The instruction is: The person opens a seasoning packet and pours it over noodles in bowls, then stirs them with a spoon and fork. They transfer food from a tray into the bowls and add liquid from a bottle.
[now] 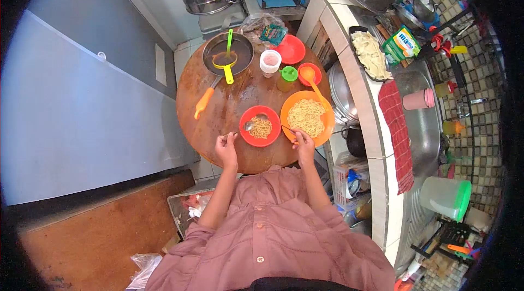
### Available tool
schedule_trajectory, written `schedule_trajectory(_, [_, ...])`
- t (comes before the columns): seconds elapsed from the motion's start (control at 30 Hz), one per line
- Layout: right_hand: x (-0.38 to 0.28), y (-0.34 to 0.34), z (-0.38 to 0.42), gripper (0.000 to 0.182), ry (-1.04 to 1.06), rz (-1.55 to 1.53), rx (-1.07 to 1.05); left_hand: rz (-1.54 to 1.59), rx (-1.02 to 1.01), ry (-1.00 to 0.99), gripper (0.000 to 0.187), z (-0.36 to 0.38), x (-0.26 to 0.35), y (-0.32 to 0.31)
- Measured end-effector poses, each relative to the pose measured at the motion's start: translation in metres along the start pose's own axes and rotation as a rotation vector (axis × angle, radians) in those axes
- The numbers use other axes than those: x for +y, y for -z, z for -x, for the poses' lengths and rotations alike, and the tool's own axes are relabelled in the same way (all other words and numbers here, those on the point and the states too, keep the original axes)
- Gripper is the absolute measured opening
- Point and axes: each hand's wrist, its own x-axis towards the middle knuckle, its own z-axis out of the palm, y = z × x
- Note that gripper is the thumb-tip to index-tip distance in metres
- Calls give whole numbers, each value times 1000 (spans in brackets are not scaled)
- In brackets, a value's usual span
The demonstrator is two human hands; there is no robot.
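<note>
A red bowl (245,137) with brown-sauced noodles (261,129) stands near the front of the round table, between my hands. My left hand (226,150), left of the bowl, grips a metal spoon (249,126) whose head is over the bowl's left side. From the right, my right hand (303,144) pinches the thin handle of what looks like a second metal spoon (263,118), its head over the noodles. Just beyond that hand is an orange plate (327,127) of plain noodles (305,118); an orange ladle (316,87) leans across its upper edge.
On the wooden table (191,81) are a dark frying pan (210,45) with a green-handled strainer (228,67), a white cup (270,63), a green-lidded jar (288,77), a small red bowl (303,67) and a red plate (292,49). A tiled counter (376,132) runs along the right.
</note>
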Motion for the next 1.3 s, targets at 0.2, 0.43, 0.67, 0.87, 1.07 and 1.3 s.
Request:
schedule_trajectory(0.2, [-15,18,7,18,-4,375,-130,-119,46,1,15,-4,7,9])
schedule_trajectory(0.43, [4,16,0,16,135,463,-84,-115,45,-53,16,-4,8,8])
schedule_trajectory(0.67, [18,8,8,17,87,396,-93,-76,59,-96,17,-4,11,5])
schedule_trajectory(0.87, [3,11,9,18,129,454,-70,-96,46,-76,19,-4,15,6])
schedule_trajectory(1.07, [-13,15,-6,19,165,612,-145,-112,18,-81,19,-1,16,3])
schedule_trajectory(1.3, [2,18,-27,18,188,401,-109,-173,-12,-110,19,-1,14,3])
